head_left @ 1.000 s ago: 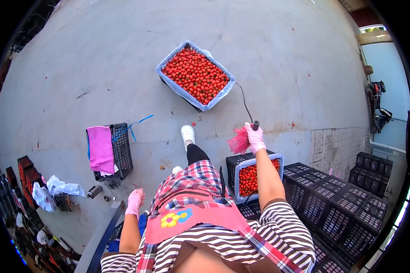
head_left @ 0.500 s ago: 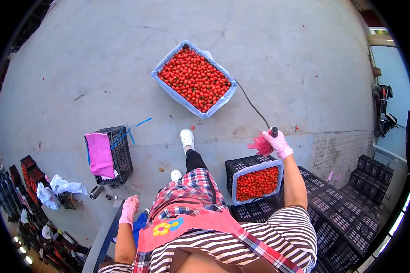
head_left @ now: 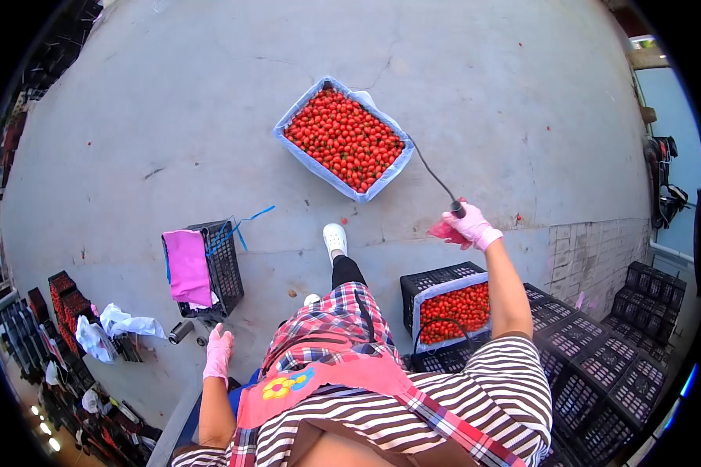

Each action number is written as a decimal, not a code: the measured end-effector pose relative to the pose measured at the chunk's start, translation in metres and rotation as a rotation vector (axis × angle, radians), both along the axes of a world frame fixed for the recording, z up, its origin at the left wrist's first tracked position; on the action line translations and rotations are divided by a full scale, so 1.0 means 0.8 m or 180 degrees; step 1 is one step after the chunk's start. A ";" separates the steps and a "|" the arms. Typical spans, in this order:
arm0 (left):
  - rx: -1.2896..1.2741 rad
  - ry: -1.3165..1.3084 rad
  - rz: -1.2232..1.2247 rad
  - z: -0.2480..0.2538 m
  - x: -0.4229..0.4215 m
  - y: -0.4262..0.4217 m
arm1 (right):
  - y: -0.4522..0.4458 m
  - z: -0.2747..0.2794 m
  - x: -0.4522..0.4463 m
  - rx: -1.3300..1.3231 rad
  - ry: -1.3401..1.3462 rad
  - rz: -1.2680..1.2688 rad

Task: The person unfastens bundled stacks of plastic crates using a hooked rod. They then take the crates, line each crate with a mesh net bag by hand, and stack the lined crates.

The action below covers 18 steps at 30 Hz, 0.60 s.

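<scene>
Over the grey concrete floor (head_left: 506,109), your pink-gloved right hand (head_left: 473,224) grips a black-handled rod (head_left: 458,208), while your pink-gloved left hand (head_left: 219,354), fingers slightly parted, has moved outward.

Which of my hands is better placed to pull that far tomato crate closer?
Probably your right hand: it grips the handle of the rod that reaches the crate's rim. Your left hand looks empty and farther away.

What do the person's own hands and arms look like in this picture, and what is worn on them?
The left hand and the right hand both wear light pink gloves reaching the wrists. The forearms have no sleeve over them. The right sleeve is short, with dark brown and white stripes. No marking can be made out on the gloves.
</scene>
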<state>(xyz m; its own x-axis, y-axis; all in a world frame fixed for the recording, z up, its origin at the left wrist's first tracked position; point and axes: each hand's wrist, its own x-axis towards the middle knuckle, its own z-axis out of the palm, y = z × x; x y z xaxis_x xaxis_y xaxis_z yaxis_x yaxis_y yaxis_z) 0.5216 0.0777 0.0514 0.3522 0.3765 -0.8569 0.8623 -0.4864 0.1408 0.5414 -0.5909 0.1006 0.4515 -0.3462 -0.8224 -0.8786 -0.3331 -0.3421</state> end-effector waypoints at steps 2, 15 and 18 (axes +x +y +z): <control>-0.0197 -0.0128 -0.0011 -0.015 -0.001 0.018 | 0.050 -0.032 -0.020 -0.0182 -0.0579 0.0413; -0.0752 -0.1080 -0.0426 -0.039 -0.076 0.165 | 0.279 -0.099 -0.340 -0.0706 -0.1431 0.0048; -0.0693 -0.0909 -0.0328 -0.046 -0.104 0.238 | 0.352 -0.096 -0.420 -0.0613 -0.1279 -0.0143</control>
<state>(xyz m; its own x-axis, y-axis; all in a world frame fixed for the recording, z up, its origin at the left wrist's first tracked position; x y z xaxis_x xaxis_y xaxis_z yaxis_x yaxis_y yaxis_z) 0.4387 0.2679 0.0145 0.6151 0.1464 -0.7747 0.7215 -0.5008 0.4782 0.2055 -0.3093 0.0235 0.7030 -0.5025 -0.5033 -0.7037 -0.3889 -0.5947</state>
